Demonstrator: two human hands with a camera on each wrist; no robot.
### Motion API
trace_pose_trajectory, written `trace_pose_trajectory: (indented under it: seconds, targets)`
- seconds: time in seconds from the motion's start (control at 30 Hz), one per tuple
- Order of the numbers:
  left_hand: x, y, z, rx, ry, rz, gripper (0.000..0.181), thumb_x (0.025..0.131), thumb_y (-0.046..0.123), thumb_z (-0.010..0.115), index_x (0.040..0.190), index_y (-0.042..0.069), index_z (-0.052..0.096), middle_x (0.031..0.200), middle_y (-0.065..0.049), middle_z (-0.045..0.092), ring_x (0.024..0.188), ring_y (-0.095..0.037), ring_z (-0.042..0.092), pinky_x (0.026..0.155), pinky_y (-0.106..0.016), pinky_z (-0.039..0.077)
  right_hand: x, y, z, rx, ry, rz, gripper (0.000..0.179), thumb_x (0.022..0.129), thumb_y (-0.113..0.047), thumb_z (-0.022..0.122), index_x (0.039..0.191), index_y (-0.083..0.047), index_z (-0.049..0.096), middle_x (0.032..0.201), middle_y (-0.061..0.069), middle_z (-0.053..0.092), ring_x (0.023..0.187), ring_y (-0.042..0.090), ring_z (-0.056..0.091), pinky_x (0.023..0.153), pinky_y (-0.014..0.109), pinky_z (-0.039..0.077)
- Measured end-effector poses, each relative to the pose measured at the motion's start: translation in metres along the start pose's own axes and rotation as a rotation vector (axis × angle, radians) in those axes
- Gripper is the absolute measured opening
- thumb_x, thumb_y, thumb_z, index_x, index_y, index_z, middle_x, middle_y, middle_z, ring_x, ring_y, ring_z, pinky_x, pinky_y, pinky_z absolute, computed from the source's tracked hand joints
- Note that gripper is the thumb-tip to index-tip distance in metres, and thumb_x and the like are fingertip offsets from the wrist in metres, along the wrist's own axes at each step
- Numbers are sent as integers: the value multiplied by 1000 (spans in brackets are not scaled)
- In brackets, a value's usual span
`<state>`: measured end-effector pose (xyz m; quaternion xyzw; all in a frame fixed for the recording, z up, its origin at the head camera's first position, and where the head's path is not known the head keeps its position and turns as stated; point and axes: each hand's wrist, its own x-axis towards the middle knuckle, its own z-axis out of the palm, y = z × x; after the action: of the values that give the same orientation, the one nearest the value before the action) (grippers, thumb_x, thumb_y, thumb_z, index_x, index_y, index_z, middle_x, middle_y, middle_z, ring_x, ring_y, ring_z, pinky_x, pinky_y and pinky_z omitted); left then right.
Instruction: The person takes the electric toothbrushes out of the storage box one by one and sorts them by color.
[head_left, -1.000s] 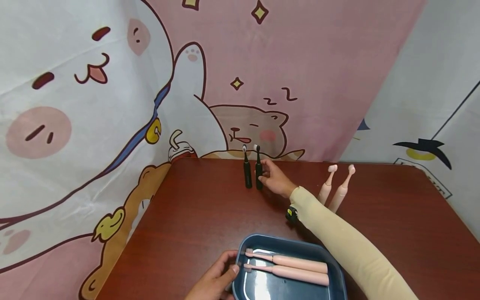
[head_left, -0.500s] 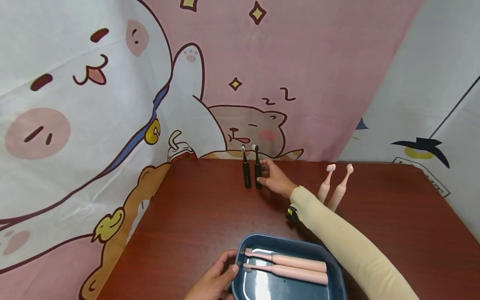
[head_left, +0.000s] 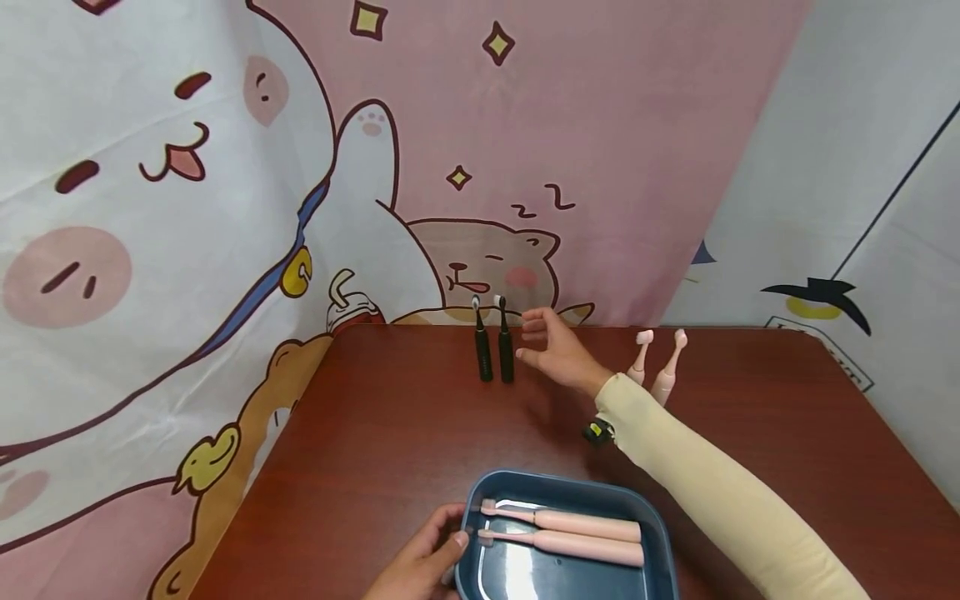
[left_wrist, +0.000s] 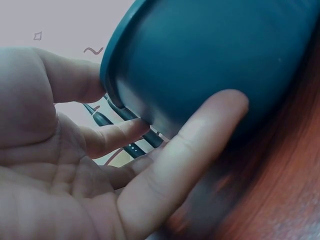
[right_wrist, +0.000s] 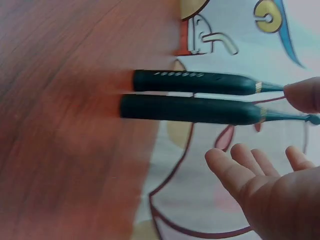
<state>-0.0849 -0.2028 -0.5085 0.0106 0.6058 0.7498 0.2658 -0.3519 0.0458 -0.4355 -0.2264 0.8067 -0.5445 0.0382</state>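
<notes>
Two black electric toothbrushes stand upright near the table's back edge, a left toothbrush point(head_left: 483, 354) and a right toothbrush point(head_left: 506, 357), both with pale bristles. My right hand point(head_left: 558, 354) is just to their right, thumb and fingers spread with nothing between them. In the right wrist view, the right toothbrush point(right_wrist: 192, 109) shows apart from my fingertips point(right_wrist: 215, 157). At the front, my left hand point(head_left: 420, 554) holds the left end of a blue-grey tray point(head_left: 566, 483). Inside the tray lie two pink toothbrushes, a far one point(head_left: 588, 523) and a near one point(head_left: 588, 547), side by side.
Two more pink toothbrushes, a left one point(head_left: 640, 358) and a right one point(head_left: 667, 371), stand behind my right sleeve point(head_left: 705, 458), which hides their lower parts. A cartoon-printed cloth point(head_left: 615, 125) hangs behind the brown table point(head_left: 360, 442).
My right hand has let go of the right black toothbrush and drawn back a little to the right, its fingers spreading. The left hand keeps its hold on the tray. The head view has shifted slightly.
</notes>
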Motion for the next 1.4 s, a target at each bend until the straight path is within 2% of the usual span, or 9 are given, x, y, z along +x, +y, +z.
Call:
trace_pose_trajectory:
  seconds: [0.17,0.37,0.5,0.7,0.8,0.9,1.0,1.13,1.4]
  targets:
    - [1,2,1,41,21,-32,47,105,29,49,146,10,37,135,-18,45,102,-30,59,70,-46,59,-16,-21,-4,-8,-1,-33,55,89,-10,72,135,-12,43,133,19,53,123,31,58,101,49,49]
    - [0,3,0,145,33,6,46,105,30,49,146,12,38,132,-20,48,92,-28,62,61,-41,59,-44,-40,-7,-50,-95,-61,51,89,-14,74,132,-16,47,127,13,58,117,27,61,99,48,51]
    - [0,3,0,155,40,1,45,105,30,49,145,13,39,132,-19,49,90,-27,62,59,-40,59,-68,-54,-5,-55,-234,-83,45,90,-19,74,128,-21,51,122,4,61,113,22,64,97,47,53]
    - [-1,3,2,175,40,19,45,105,28,49,145,11,38,133,-21,48,90,-27,62,58,-41,58,-109,-70,4,-75,-523,-101,40,91,-23,73,125,-28,53,119,-3,63,107,18,66,95,39,54]
    - [0,3,2,184,42,19,45,105,28,49,145,9,37,135,-23,47,91,-28,63,58,-42,59,-127,-67,11,-123,-669,-99,39,92,-24,72,126,-27,53,120,-4,62,106,13,66,93,33,54]
    - [1,5,3,179,50,-3,47,105,30,50,145,9,37,137,-22,47,91,-28,63,58,-41,59,-142,-59,16,-171,-766,-86,38,91,-27,71,125,-26,54,119,-4,62,103,7,65,91,29,54]
    - [1,5,3,163,61,-40,49,104,32,51,145,10,37,139,-20,46,89,-28,64,58,-40,59,-152,-49,18,-194,-811,-53,38,91,-27,71,125,-24,55,117,-3,64,101,6,65,88,28,55]
    - [0,6,4,151,62,-70,49,104,33,50,145,10,37,140,-20,46,88,-28,64,58,-39,59,-159,-44,17,-230,-822,-11,40,90,-27,71,127,-19,57,116,-1,65,99,7,65,84,26,55]
    - [-2,8,7,137,68,-76,46,105,31,48,145,10,37,134,-18,50,82,-25,65,57,-34,57,-168,-46,10,-279,-870,30,42,88,-27,74,127,-18,58,111,-6,65,91,-2,62,76,20,53]
